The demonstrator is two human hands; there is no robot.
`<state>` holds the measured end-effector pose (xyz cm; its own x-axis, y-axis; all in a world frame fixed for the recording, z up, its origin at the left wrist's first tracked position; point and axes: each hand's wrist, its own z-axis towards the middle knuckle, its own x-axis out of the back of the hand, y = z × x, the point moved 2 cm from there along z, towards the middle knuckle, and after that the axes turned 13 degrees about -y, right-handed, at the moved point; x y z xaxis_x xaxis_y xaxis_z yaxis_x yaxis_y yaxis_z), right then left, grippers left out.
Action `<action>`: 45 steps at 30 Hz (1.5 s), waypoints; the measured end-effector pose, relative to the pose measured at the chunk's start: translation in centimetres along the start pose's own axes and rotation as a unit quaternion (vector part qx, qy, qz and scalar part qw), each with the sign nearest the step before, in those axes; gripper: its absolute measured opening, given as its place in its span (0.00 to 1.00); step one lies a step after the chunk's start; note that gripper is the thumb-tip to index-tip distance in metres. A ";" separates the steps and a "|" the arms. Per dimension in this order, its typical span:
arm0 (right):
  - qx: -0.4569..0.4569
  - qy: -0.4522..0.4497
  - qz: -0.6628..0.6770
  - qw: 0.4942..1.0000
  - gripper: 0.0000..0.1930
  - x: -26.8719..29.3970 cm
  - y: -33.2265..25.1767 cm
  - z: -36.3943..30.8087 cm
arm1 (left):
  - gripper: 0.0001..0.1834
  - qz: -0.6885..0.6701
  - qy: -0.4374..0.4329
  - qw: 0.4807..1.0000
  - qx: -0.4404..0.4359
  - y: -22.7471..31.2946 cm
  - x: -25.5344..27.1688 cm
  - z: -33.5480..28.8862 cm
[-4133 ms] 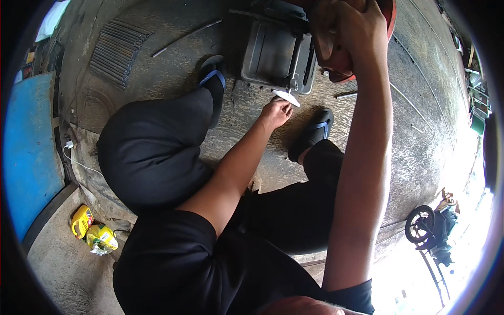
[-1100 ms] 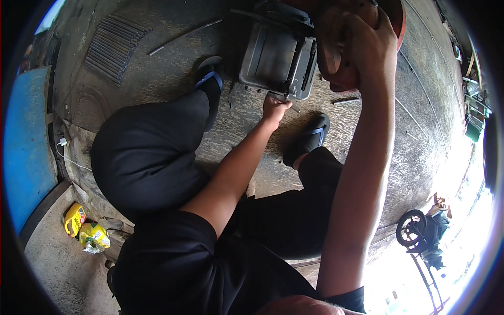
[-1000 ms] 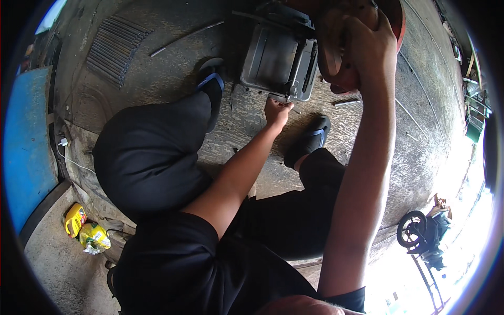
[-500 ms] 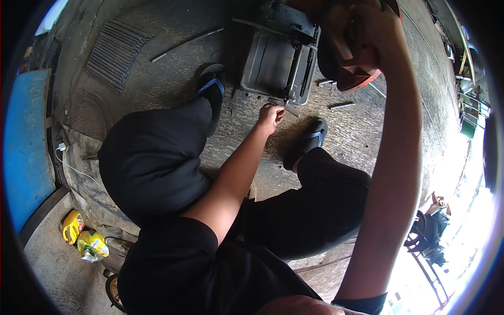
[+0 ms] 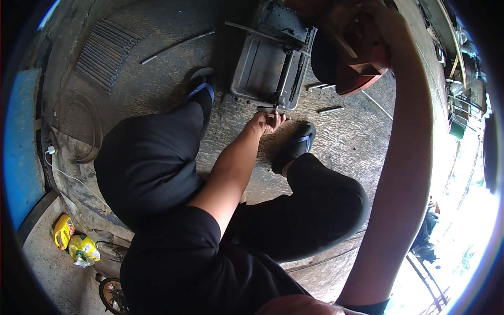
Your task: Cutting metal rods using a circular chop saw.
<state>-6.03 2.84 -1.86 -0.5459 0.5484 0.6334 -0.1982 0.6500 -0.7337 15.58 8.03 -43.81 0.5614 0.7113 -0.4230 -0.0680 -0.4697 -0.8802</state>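
Note:
In front of me on the floor stands a cut-off saw, its grey metal base (image 5: pixel 245 79) fitted with a screw vise. My left hand (image 5: pixel 268 124) is at the near end of the vise screw, fingers curled on the small crank handle (image 5: pixel 269 110). A thin metal rod (image 5: pixel 252 30) lies across the base into the vise area. High on the right, my right hand (image 5: pixel 388 25) is wrapped round the handle of the saw's red head (image 5: pixel 362 76). That grip is in shadow and partly hidden.
A row of cut metal rods (image 5: pixel 107 55) lies at the far left, with a single longer rod (image 5: pixel 178 47) nearer the saw. Short cut pieces (image 5: pixel 331 110) lie right of the base. My sandalled feet (image 5: pixel 299 142) flank the near end. Yellow packages (image 5: pixel 64 231) rest at the lower left.
The crank handle has turned from slanting to nearly level, and my left fingers have loosened from a tight fist. My right hand stays on the saw head. The whole view has shifted slightly.

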 end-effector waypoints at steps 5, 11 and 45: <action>-0.033 0.028 -0.057 0.997 0.20 2.3 -0.1 1.2 | 0.33 -0.005 -0.050 0.998 0.049 -1.4 1.1 3.0; 0.008 0.024 -0.068 0.997 0.30 3.9 -0.2 0.6 | 0.29 0.115 -0.039 0.986 0.114 0.8 -0.9 1.0; -0.008 0.017 -0.082 0.996 0.28 3.5 -1.1 -0.4 | 0.27 0.587 0.077 0.805 -0.039 0.1 -3.5 -3.4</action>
<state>-7.39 4.26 1.28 -0.4795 0.4517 0.7524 -0.2690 0.7404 -0.6160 16.40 3.77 -41.67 0.2453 -0.3169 -0.9162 -0.5773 -0.8070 0.1246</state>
